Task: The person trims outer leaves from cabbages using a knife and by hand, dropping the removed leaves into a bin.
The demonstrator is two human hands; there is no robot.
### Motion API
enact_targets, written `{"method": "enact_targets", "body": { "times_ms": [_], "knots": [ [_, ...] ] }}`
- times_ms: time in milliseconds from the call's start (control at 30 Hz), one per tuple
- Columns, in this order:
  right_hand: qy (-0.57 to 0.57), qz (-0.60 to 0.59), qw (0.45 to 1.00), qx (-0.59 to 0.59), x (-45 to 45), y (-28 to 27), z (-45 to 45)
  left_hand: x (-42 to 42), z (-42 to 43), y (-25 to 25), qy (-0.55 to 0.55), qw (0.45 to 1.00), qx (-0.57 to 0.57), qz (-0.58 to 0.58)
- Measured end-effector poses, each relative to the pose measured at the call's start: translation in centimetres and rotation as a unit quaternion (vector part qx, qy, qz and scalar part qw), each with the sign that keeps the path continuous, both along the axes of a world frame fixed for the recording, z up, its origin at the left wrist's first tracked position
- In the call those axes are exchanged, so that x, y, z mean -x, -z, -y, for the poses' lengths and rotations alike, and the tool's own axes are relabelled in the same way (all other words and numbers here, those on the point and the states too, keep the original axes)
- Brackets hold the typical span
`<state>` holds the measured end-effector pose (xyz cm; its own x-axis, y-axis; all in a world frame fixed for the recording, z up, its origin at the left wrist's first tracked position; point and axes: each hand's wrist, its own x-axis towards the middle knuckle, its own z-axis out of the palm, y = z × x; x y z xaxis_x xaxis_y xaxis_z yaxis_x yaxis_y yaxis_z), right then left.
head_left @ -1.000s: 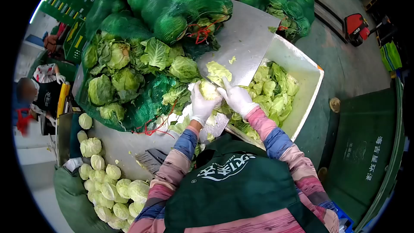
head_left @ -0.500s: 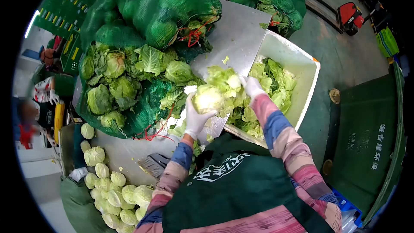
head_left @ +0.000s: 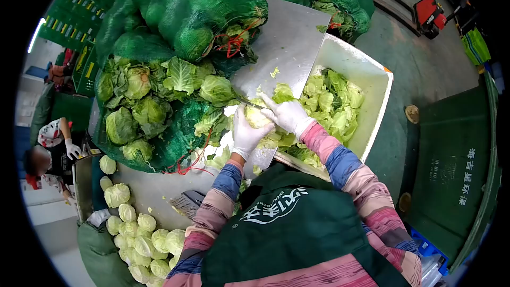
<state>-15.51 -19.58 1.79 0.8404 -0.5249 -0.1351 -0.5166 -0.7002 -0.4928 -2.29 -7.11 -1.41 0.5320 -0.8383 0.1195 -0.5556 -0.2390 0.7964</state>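
My gloved left hand (head_left: 248, 134) is wrapped round a pale trimmed cabbage (head_left: 257, 117) above the metal table (head_left: 289, 29). Across the top of that cabbage lies a knife (head_left: 248, 102), its blade pointing up and left. My gloved right hand (head_left: 289, 116) grips the knife, whose handle the fingers hide. Loose leaves lie below both hands. Just right of them a white foam box (head_left: 366, 72) holds many torn green leaves (head_left: 330, 107). Left of my hands, leafy untrimmed cabbages (head_left: 149, 112) rest on an open green net.
Full net sacks (head_left: 186, 10) lie at the back. Several trimmed cabbages (head_left: 143, 244) are heaped at lower left, near a grey brush (head_left: 187, 203). A co-worker (head_left: 53, 151) is at far left. A green bin (head_left: 451, 170) and a red pallet truck (head_left: 429, 17) are at right.
My right hand has come back left from the foam box side to the cabbage, and the loosened leaves have dropped from it. The co-worker's arm has shifted.
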Motion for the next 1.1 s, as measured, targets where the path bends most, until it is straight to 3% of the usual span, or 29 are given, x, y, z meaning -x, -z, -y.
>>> {"method": "enact_targets", "body": {
  "times_ms": [33,200,300,367,433,500,567,633,667,700,733,767,867,933,967,1033,1100],
  "knots": [
    [-0.017,-0.017,1.0,0.005,0.1,0.0,0.1,0.4,0.0,-0.5,0.006,0.996,-0.02,0.082],
    [-0.028,-0.035,0.999,-0.016,-0.4,-0.2,1.5,0.4,-0.3,-0.5,0.019,0.999,-0.007,0.026],
    [0.082,0.076,0.993,-0.037,0.1,1.4,3.7,1.0,-1.2,-0.8,0.031,0.998,-0.013,0.049],
    [0.135,0.049,0.987,-0.073,2.1,3.5,5.9,1.1,-2.7,-0.7,0.043,0.998,0.021,-0.029],
    [0.174,-0.089,0.98,-0.048,3.8,5.6,6.7,0.4,-3.9,-0.5,0.043,0.995,0.02,-0.093],
    [0.173,-0.063,0.981,-0.058,4.3,6.8,5.6,-0.5,-5.0,-0.3,0.036,0.998,-0.009,0.054],
    [0.242,-0.04,0.969,-0.032,3.5,5.2,3.1,-1.0,-5.7,-0.2,0.019,0.998,-0.026,0.063],
    [0.248,-0.016,0.953,-0.171,2.3,-0.7,0.7,-1.7,-5.6,0.6,0.002,0.994,-0.019,-0.111],
    [0.222,0.102,0.958,-0.151,2.1,1.9,-0.6,-2.2,-5.5,1.0,0.002,0.986,-0.005,-0.167],
    [0.206,0.113,0.948,-0.214,1.6,-1.0,-1.9,-2.4,-5.5,0.9,0.005,0.986,-0.006,-0.167],
    [0.195,0.061,0.957,-0.207,1.0,-0.1,-3.0,-2.6,-5.6,0.8,-0.011,0.973,-0.003,-0.231],
    [0.179,0.127,0.964,-0.154,0.3,3.7,-4.2,-2.7,-5.6,0.6,-0.027,0.955,0.0,-0.295],
    [0.193,0.166,0.947,-0.195,-0.4,6.5,-5.2,-2.9,-5.9,0.7,-0.031,0.943,0.012,-0.332],
    [0.18,0.202,0.924,-0.269,-0.8,6.0,-4.4,-3.3,-6.4,1.3,-0.042,0.935,0.012,-0.351],
    [0.179,0.231,0.886,-0.361,-0.5,5.4,-3.9,-3.6,-6.7,1.9,-0.05,0.923,0.019,-0.381],
    [0.186,0.162,0.927,-0.282,-1.1,7.0,-2.9,-4.4,-6.8,3.3,-0.054,0.911,0.031,-0.408],
    [0.202,0.17,0.932,-0.248,-1.7,8.7,-2.9,-4.7,-6.9,3.4,-0.055,0.899,0.033,-0.433]
  ]
}}
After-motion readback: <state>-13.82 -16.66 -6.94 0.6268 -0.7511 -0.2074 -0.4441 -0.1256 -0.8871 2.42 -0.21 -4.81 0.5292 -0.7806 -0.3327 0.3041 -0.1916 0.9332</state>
